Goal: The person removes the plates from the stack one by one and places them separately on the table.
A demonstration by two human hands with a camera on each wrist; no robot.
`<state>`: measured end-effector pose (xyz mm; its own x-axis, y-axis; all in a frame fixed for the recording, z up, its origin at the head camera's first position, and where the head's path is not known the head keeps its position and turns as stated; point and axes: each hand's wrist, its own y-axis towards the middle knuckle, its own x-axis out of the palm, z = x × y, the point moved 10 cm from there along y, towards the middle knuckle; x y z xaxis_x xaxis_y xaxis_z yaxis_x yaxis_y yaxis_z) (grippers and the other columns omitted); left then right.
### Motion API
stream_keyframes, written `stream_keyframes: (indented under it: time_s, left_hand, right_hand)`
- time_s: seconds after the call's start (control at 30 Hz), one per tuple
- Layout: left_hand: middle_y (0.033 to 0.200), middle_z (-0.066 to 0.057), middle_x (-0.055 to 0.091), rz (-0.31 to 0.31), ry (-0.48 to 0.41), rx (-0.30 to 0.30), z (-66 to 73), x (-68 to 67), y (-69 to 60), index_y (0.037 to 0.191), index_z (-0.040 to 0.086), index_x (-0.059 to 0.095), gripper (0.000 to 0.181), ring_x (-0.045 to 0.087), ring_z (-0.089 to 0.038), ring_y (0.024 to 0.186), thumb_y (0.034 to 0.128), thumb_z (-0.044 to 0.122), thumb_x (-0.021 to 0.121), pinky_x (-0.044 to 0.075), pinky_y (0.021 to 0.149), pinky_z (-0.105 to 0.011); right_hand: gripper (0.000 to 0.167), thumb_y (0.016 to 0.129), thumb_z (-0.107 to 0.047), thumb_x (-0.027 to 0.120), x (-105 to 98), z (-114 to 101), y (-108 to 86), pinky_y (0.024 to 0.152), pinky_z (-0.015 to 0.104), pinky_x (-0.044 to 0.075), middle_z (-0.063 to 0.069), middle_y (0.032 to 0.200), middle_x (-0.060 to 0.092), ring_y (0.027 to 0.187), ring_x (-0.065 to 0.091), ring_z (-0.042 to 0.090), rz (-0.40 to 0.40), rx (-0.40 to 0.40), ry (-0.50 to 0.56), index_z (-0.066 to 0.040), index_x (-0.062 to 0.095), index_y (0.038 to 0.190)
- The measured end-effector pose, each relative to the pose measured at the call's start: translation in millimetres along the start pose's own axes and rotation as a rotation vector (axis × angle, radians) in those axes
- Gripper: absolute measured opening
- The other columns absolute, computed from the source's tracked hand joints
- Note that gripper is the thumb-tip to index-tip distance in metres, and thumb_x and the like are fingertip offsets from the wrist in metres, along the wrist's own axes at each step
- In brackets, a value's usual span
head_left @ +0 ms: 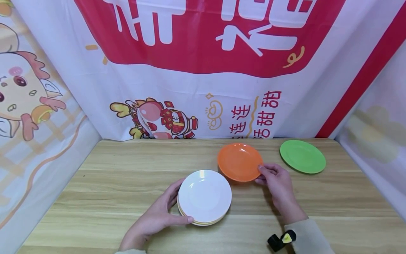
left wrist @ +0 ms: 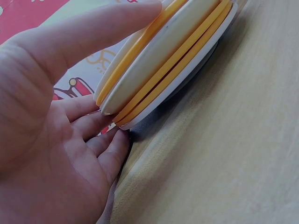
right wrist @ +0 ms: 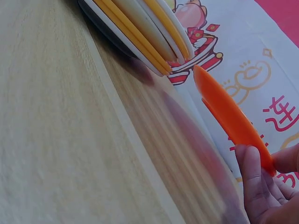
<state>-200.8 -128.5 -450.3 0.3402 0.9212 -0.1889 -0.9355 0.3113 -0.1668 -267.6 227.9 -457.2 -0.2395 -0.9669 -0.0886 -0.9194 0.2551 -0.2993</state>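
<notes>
Printed cloth [head_left: 203,83] w/ red panel, white lettering and cartoon figures hangs behind a wood table [head_left: 111,180]; more patterned cloth at both sides. Head view: L hand [head_left: 160,211] grips the stack [head_left: 204,195] of plates, front-centre, at its left side, thumb on the near rim, other fingers round the far left edge. Top plate is white. R hand [head_left: 277,180] pinches the orange plate [head_left: 240,162] by its right edge, thumb on the upper face, fingers beneath. That plate sits just behind & right of the stack. Green plate [head_left: 302,157] lies flat on the table, far right, near the back. Black strap [head_left: 287,236] rests on the R sleeve [head_left: 309,236].

L wrist view: thumb up top, fingers below, clamped on the stack's edge; rims alternate white/cream & yellow. Dark band under it, prob. shadow, hard to tell.

R wrist view: orange plate shows nearly edge-on, tilted, clear of the table, pinched btwn thumb & fingers; reddish reflection below on the wood. Stack's layered rims show at top.
</notes>
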Motion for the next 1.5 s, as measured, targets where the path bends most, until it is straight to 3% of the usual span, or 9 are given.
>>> stream_keyframes:
  time_s: [0.23,0.33,0.47,0.57,0.7,0.83,0.93,1.37,1.5]
  left_hand:
    - [0.176,-0.005,0.033,0.005,0.000,-0.003,0.5,-0.9,-1.6,0.167,0.024,0.035,0.116,0.026,-0.032,0.166,0.0720,0.019,0.101,0.017,0.136,-0.048]
    - [0.177,-0.005,0.033,0.003,0.002,-0.003,0.3,-1.1,-1.8,0.167,0.025,0.034,0.116,0.025,-0.031,0.166,0.0724,0.019,0.101,0.022,0.135,-0.033]
    - [0.177,-0.005,0.033,-0.002,0.004,0.007,0.4,-1.1,-1.2,0.168,0.024,0.033,0.116,0.025,-0.030,0.166,0.0729,0.020,0.101,0.025,0.122,-0.008]
    - [0.176,-0.006,0.033,-0.009,0.009,0.022,1.2,-0.2,-1.0,0.168,0.023,0.034,0.115,0.025,-0.031,0.166,0.0738,0.020,0.100,0.026,0.125,-0.012]
    - [0.176,-0.006,0.034,-0.009,0.021,0.021,1.1,0.6,-0.7,0.167,0.024,0.034,0.114,0.026,-0.032,0.166,0.0744,0.021,0.100,0.023,0.134,-0.035]
    - [0.176,-0.007,0.035,-0.006,0.021,0.026,2.0,0.9,-0.6,0.167,0.023,0.035,0.113,0.027,-0.033,0.165,0.0744,0.021,0.100,0.019,0.136,-0.049]
    - [0.176,-0.008,0.034,-0.004,0.012,0.029,2.5,0.9,-0.8,0.167,0.021,0.034,0.114,0.027,-0.035,0.166,0.0742,0.020,0.100,0.017,0.136,-0.053]
    - [0.176,-0.007,0.034,-0.007,0.008,0.033,3.9,1.2,-1.6,0.167,0.022,0.035,0.113,0.026,-0.034,0.166,0.0743,0.019,0.100,0.017,0.136,-0.051]
    - [0.176,-0.006,0.034,-0.007,0.008,0.024,2.9,0.8,-1.8,0.167,0.024,0.035,0.113,0.026,-0.032,0.166,0.0743,0.019,0.100,0.024,0.133,-0.029]
  right_hand:
    - [0.046,0.109,-0.018,0.064,-7,5,4.1,0.082,0.024,0.067,0.010,0.119,0.070,0.084,0.075,0.008,0.026,0.020,0.051,0.002,0.050,0.148]
    - [0.045,0.109,-0.017,0.063,-10,5,5.8,0.082,0.024,0.067,0.009,0.117,0.071,0.083,0.075,0.008,0.035,0.016,0.055,0.003,0.050,0.147]
    - [0.046,0.109,-0.018,0.063,-14,6,7.5,0.083,0.024,0.067,0.009,0.118,0.070,0.084,0.075,0.007,0.044,0.020,0.053,0.003,0.049,0.148]
    - [0.047,0.110,-0.019,0.063,-17,8,9.1,0.084,0.025,0.067,0.010,0.121,0.069,0.085,0.075,0.007,0.057,0.031,0.054,0.002,0.049,0.149]
    - [0.047,0.110,-0.020,0.062,-19,10,10.7,0.085,0.025,0.067,0.012,0.125,0.066,0.086,0.075,0.007,0.068,0.032,0.061,0.002,0.049,0.149]
    - [0.046,0.110,-0.020,0.062,-22,10,12.2,0.085,0.025,0.067,0.011,0.125,0.065,0.086,0.075,0.007,0.075,0.035,0.060,0.001,0.049,0.149]
    - [0.047,0.110,-0.019,0.062,-23,10,13.6,0.086,0.025,0.067,0.011,0.124,0.065,0.086,0.076,0.007,0.080,0.039,0.062,0.001,0.049,0.150]
    - [0.047,0.110,-0.017,0.060,-28,9,17.9,0.087,0.025,0.066,0.015,0.132,0.062,0.087,0.077,0.007,0.087,0.039,0.081,0.002,0.046,0.151]
    - [0.048,0.110,-0.015,0.060,-30,9,21.0,0.086,0.026,0.067,0.012,0.121,0.067,0.085,0.076,0.006,0.096,0.031,0.101,0.004,0.046,0.152]
